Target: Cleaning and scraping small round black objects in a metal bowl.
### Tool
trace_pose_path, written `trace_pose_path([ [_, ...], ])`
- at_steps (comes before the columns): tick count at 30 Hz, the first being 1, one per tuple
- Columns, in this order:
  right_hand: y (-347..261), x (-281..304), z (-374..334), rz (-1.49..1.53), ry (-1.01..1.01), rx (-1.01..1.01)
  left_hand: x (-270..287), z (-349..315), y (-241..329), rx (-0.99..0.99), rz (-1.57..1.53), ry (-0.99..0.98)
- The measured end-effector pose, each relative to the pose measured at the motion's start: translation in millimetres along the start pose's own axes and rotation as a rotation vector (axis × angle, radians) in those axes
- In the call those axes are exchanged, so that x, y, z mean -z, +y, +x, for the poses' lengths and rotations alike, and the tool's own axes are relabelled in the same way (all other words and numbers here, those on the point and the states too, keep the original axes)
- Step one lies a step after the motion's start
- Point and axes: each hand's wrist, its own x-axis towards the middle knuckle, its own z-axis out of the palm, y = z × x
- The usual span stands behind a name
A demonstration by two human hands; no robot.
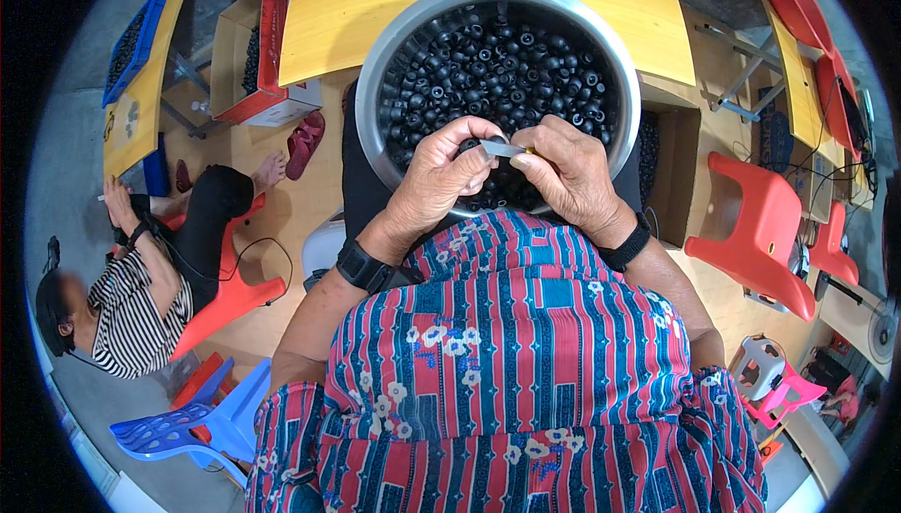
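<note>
A large steel bowl (pixel 368 81) sits against my lap, filled with small round black parts (pixel 497 67) that have holes in them. Over its near side my two hands meet. My left hand (pixel 434 180) is closed with thumb and fingers around one black part (pixel 469 145). Between thumb and fingers, my right hand (pixel 574 175) grips a small knife, whose short pale blade (pixel 502 149) points left and reaches the left fingertips. Most of the knife's handle is hidden in my right hand. The fingers partly cover the held part.
A yellow table (pixel 324 20) adjoins the bowl's far side. Red stools (pixel 751 231) stand at the right, a blue chair (pixel 202 424) at the lower left. Another person (pixel 141 325) sits at the left near a cardboard box (pixel 235 62). A blue tray (pixel 131 48) holds more dark parts.
</note>
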Motion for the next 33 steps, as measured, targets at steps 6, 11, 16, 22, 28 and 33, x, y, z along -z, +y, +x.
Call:
trace_pose_path([
  [6, 1.7, -1.4, 1.5, 0.057, -0.022, -0.012, 1.7, 2.2, 1.4, -0.001, 0.046, -0.031],
  [11, 8.4, -4.8, 10.0, 0.035, 0.066, -0.179, -5.4, -4.0, 6.2, 0.001, -0.030, -0.003],
  [16, -3.7, -3.2, 7.2, 0.120, 0.119, -0.175, -1.2, -4.8, 6.9, 0.001, -0.071, 0.005],
  [22, 0.8, -7.1, 5.6, 0.200, 0.176, -0.115, -3.6, -2.8, 4.7, 0.026, -0.111, 0.021],
  [28, -10.0, -4.0, 6.2, 0.168, 0.057, -0.062, 1.6, -1.4, -4.0, 0.025, -0.150, -0.005],
  [33, -10.1, -7.4, 5.0, 0.054, 0.083, -0.020, -3.6, -0.8, -4.8, 0.062, -0.261, -0.008],
])
